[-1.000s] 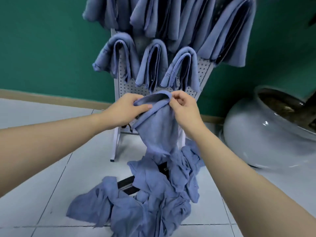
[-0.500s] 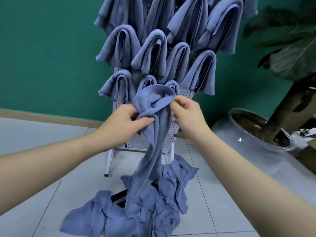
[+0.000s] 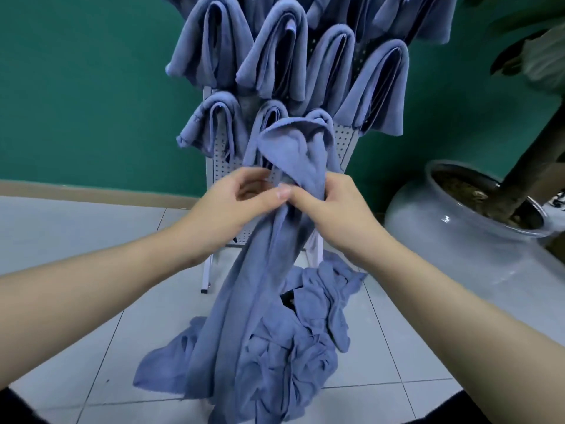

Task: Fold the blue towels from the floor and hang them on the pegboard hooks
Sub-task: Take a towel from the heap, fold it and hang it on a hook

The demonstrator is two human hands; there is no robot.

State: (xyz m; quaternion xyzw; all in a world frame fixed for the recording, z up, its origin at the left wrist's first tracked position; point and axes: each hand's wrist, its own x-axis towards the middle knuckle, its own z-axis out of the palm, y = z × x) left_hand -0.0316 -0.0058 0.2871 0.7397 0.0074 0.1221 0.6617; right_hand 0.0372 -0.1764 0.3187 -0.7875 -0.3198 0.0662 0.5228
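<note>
Both hands hold 1 blue towel (image 3: pixel 284 191) up in front of the white pegboard (image 3: pixel 344 142). The left hand (image 3: pixel 235 203) pinches the towel's edge with its thumb and fingers (image 3: pixel 282 192) pressed together. The right hand (image 3: pixel 330 206) has its fingers curled around the bunched middle of the towel. The towel's top flops over in a loop, and its long end hangs down to the pile of blue towels (image 3: pixel 275 347) on the tiled floor (image 3: pixel 76 332). Folded towels (image 3: pixel 275 53) hang on the pegboard behind. A big grey plant pot (image 3: pixel 458 228) stands near on the right.
</note>
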